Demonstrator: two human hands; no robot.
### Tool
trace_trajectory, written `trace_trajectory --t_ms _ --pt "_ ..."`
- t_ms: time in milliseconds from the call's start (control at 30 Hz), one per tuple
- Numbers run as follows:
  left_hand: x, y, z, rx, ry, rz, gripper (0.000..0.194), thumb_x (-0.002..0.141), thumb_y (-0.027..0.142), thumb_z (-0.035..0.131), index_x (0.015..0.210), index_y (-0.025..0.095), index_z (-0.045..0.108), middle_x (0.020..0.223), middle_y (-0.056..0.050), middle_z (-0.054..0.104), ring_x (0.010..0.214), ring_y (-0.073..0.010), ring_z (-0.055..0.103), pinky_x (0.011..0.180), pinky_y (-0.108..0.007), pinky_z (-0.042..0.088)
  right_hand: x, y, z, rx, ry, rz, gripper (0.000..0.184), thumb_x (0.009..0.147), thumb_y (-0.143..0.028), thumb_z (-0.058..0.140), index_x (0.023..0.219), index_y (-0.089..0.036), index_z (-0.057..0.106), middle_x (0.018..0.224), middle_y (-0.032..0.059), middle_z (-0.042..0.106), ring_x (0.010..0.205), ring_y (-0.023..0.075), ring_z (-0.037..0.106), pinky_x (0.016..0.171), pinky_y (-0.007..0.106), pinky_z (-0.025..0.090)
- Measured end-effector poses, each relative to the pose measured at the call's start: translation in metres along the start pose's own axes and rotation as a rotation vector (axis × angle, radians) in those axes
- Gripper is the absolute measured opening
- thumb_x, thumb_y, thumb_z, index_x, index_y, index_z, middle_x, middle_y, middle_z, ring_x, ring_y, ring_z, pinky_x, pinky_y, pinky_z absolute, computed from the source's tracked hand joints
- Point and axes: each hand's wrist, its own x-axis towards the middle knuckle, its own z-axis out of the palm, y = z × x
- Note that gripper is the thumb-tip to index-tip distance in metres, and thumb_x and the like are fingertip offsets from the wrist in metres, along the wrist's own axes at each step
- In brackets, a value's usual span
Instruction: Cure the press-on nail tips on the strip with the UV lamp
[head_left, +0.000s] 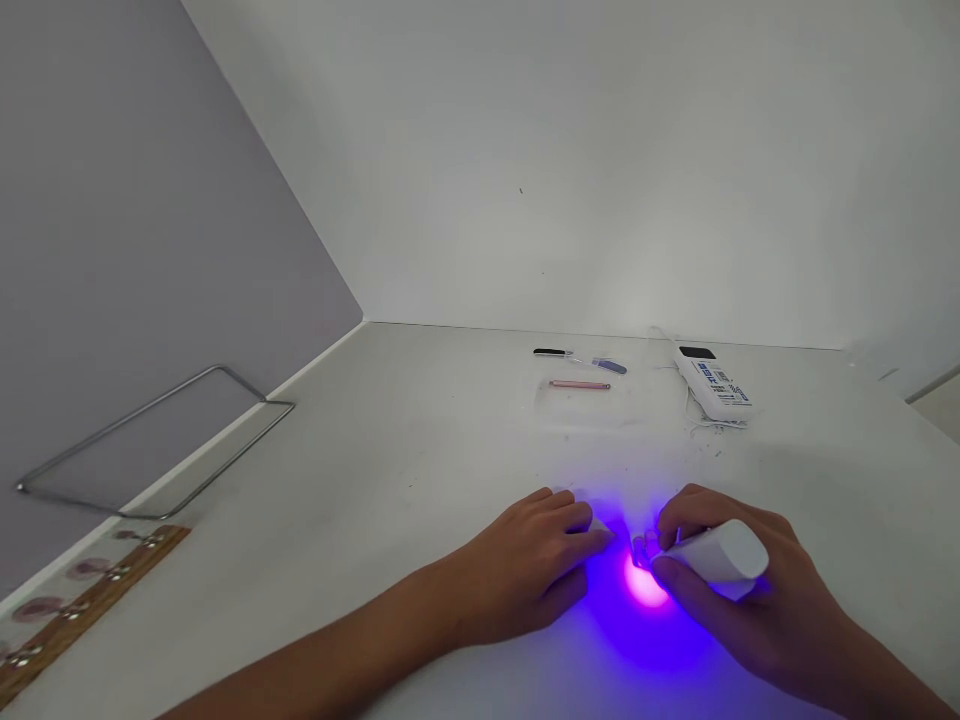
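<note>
My right hand point(780, 590) is closed around a white handheld UV lamp point(724, 555). Its head points down and left, casting a violet glow with a bright pink spot point(646, 585) on the white table point(375, 450). Small parts at the lamp's front end are blurred by the glow. To the left of the light, my left hand point(536, 560) is closed with curled fingers. A small pale thing point(600, 527) shows by its fingertips, too hidden to name. The two hands are apart, with the lit patch between them.
Farther back lie a black-handled tool point(551, 352), a bluish flat-ended tool point(609, 366) and a pink pen-like stick point(580, 385). Right of them sits a white printed device point(714, 385) with a cable. A metal wire frame point(225, 450) and a wood-edged strip point(97, 600) are at left.
</note>
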Motion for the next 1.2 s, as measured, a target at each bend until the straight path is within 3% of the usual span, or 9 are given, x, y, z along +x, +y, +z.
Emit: trace_trajectory --t_ms 333,500,667,967,1200 --pt "0.0000 0.0012 -0.0012 0.035 -0.017 -0.018 0.034 0.089 0.008 0.052 0.118 0.021 0.064 0.088 -0.003 0.060 0.078 -0.0205 0.054 0.073 -0.033 0.042 0.0002 0.0000 -0.0004 0.003 0.072 0.028 0.009 0.092 -0.020 0.064 0.086 -0.025 0.059 0.072 -0.0032 0.066 0.058 0.0129 0.065 0.053 0.022 0.055" --pt "-0.0019 0.0000 0.0010 0.031 0.003 -0.014 0.037 0.088 0.007 0.052 0.120 0.022 0.063 0.088 -0.002 0.059 0.078 -0.0203 0.054 0.073 -0.033 0.042 0.0013 -0.0022 0.0016 -0.020 0.165 0.049 0.008 0.088 -0.021 0.066 0.083 -0.026 0.063 0.067 -0.0050 0.066 0.049 0.0116 0.062 0.041 0.020 0.048" --pt "-0.0033 -0.0008 0.0012 0.021 -0.005 -0.019 0.036 0.086 0.008 0.054 0.118 0.023 0.064 0.090 -0.003 0.060 0.081 -0.0212 0.056 0.075 -0.034 0.043 0.0017 -0.0073 0.0052 -0.009 0.229 0.120 0.008 0.088 -0.025 0.065 0.080 -0.026 0.064 0.066 -0.0049 0.066 0.049 0.0125 0.061 0.043 0.021 0.050" --pt "-0.0014 0.0011 -0.0013 0.036 -0.010 -0.011 0.037 0.086 0.007 0.053 0.117 0.022 0.065 0.087 -0.003 0.060 0.078 -0.0207 0.054 0.073 -0.033 0.042 -0.0007 -0.0033 0.0055 -0.070 0.203 0.138 0.008 0.088 -0.025 0.064 0.080 -0.026 0.062 0.061 -0.0058 0.062 0.042 0.0112 0.054 0.037 0.021 0.043" --pt "-0.0013 -0.0002 0.0008 0.042 -0.006 -0.014 0.036 0.087 0.007 0.052 0.117 0.022 0.065 0.086 -0.002 0.058 0.076 -0.0200 0.052 0.073 -0.032 0.041 0.0024 -0.0036 0.0013 -0.073 0.151 0.016 0.010 0.092 -0.021 0.062 0.084 -0.026 0.059 0.063 -0.0060 0.060 0.045 0.0110 0.055 0.039 0.021 0.043"
